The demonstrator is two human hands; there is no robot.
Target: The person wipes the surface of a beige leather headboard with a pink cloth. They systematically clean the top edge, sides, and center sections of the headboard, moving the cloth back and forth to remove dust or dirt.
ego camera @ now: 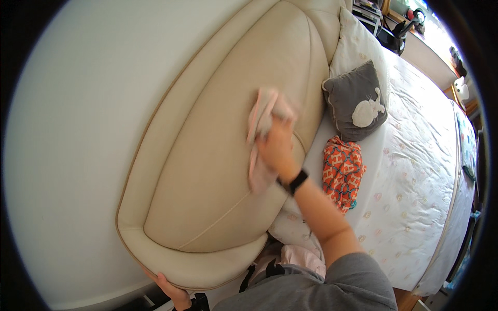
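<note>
A cream leather headboard (pixel 218 163) with stitched seams and a brown piped edge fills the middle of the view. My right hand (pixel 277 145), a black band on its wrist, grips a pale pink cloth (pixel 268 105) against the padded face. Both hand and cloth are blurred. One end of the cloth hangs below the fingers. At the headboard's near lower corner, my left hand (pixel 173 290) rests on the outer edge, with its thumb showing and the other fingers mostly hidden behind it.
On the bed, a white patterned sheet (pixel 412 175) spreads to the right. A white pillow (pixel 358 42), a grey cushion (pixel 346 93) with a white animal shape, and an orange patterned cloth item (pixel 342 171) lie beside the headboard. A plain wall (pixel 85 136) stands left.
</note>
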